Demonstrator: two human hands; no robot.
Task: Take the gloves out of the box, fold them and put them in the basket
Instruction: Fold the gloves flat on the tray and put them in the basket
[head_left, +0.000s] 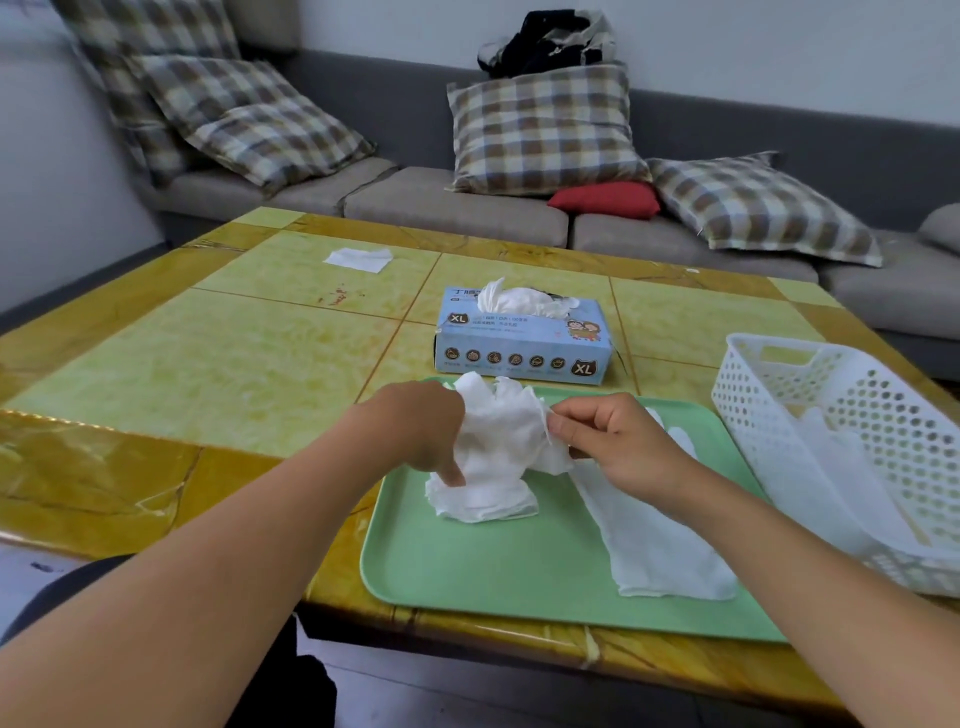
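Much bare desk (218, 364) lies open left of the tray (467, 571). Left hand (421, 426) grips a crumpled glove (498, 441) over the tray's far edge; right hand (613, 441) pinches its other side. Box (519, 338) sits behind, basket (779, 415) at the right edge.

table (218, 374): yellow tiled | tray (493, 566) beneath both hands | box (522, 345) beyond them | basket (852, 441) right | tissue (358, 259) far left

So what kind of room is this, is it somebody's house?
Most likely a living room at home: a grey sofa with checked cushions runs behind a low yellow table where the hands work.
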